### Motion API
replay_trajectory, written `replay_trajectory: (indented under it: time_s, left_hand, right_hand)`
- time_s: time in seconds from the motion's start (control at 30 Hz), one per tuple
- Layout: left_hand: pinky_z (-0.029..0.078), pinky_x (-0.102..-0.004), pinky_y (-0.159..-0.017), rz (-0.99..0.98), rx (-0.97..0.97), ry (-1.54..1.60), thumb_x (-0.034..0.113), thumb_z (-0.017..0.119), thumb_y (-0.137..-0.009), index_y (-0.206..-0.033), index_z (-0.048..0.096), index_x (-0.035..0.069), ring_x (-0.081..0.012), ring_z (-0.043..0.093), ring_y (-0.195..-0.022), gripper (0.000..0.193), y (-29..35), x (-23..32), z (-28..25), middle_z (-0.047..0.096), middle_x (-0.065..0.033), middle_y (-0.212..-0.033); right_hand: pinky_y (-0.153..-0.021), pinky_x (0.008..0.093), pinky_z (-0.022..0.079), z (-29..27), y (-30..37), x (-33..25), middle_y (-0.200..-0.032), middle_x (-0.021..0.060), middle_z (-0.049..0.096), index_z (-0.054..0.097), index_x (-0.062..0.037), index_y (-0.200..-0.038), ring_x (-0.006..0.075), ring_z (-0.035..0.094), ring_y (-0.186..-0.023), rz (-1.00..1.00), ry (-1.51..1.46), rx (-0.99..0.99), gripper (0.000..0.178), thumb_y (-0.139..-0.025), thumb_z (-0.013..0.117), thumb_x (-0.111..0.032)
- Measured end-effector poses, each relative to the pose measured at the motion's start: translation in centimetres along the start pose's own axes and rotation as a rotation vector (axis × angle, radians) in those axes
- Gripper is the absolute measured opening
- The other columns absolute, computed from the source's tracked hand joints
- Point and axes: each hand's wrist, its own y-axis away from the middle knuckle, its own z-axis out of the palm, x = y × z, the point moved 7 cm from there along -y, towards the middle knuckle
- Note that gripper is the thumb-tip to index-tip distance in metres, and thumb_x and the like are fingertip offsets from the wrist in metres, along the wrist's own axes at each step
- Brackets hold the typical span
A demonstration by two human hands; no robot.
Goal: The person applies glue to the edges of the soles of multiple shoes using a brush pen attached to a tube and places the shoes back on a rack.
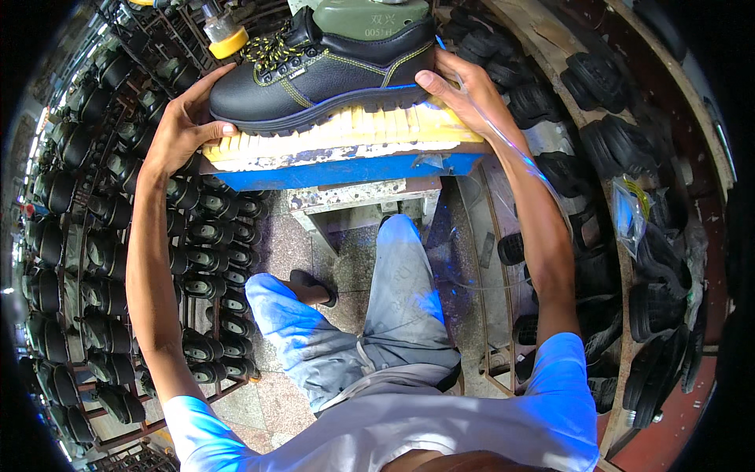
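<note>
A black leather work shoe with yellow stitching and black-and-yellow laces lies lengthwise across a yellow ribbed pad on a blue base. A green last fills its collar. My left hand grips the toe, thumb low against the sole edge and fingers curving behind. At the heel, my right hand holds the other end, thumb at the sole edge and fingers at the back. A thin clear tube runs along the right hand and forearm.
Racks of black shoes stand at the left. Stacks of black soles fill shelves at the right, near a plastic bag. A bottle with a yellow cap is behind the toe. A metal stand supports the pad.
</note>
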Motion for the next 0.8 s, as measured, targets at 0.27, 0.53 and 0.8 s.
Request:
replay_trajectory:
  time_s: [0.27,0.53,0.8]
  left_hand:
    - [0.053,-0.0289,-0.088,0.015,0.192,-0.257,0.006,0.078,-0.084,-0.149,0.046,0.001,-0.0117,0.064,-0.101,0.072,4.6,1.5,1.4,0.070,-0.0081,-0.119]
    - [0.050,-0.0393,-0.099,0.768,0.674,-0.811,0.018,0.066,-0.088,-0.123,0.066,0.001,-0.0312,0.067,-0.105,0.038,14.1,8.8,16.7,0.070,-0.0147,-0.115]
    - [0.056,-0.0373,-0.088,0.931,0.529,-0.770,0.015,0.069,-0.074,-0.100,0.070,0.003,-0.0265,0.065,-0.099,0.028,13.0,11.2,25.5,0.068,-0.0118,-0.109]
  right_hand:
    - [-0.094,0.0318,0.046,-3.3,5.5,3.9,-0.106,0.0089,0.066,0.056,-0.0017,-0.139,0.0170,0.060,-0.097,0.097,-0.398,0.541,0.055,-0.106,0.041,-0.043]
    - [-0.059,0.0208,0.045,7.2,24.8,18.2,-0.080,-0.0010,0.060,0.073,0.0005,-0.112,0.0058,0.052,-0.067,0.868,-0.615,0.698,0.030,-0.098,0.057,-0.022]
    - [-0.049,0.0226,0.033,1.2,14.5,-14.1,-0.068,0.0044,0.058,0.073,0.0071,-0.099,0.0078,0.045,-0.053,-0.198,-0.102,0.269,0.027,-0.091,0.054,-0.010]
